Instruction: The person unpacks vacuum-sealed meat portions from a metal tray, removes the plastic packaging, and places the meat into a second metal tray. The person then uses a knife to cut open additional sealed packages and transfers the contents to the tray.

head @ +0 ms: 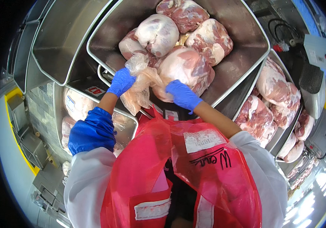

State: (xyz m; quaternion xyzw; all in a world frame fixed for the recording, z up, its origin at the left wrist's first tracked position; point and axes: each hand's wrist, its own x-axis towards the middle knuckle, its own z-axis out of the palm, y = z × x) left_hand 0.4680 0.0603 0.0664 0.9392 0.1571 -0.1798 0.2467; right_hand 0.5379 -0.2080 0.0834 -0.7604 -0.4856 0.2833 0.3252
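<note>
My left hand [122,82], in a blue glove, grips a crumpled clear plastic bag [141,92] at the near edge of a steel meat bin [245,54]. The bag reaches across to the near end of a large raw cut of meat [184,65] with a pale fat layer. Against that near end rests my right hand [183,95], also gloved in blue; its fingertips are partly hidden, so whether it pinches plastic or only presses the meat is unclear. Behind lie several more cuts, among them a rounded whitish one [158,32] and a red, fat-streaked one [210,41].
Another steel bin [57,37] stands at left. Below it, a bin [136,121] holds meat and plastic. More large cuts [276,91] fill a bin at right, beside a grey control box [318,52] with red and green buttons. A red apron [151,136] covers my front.
</note>
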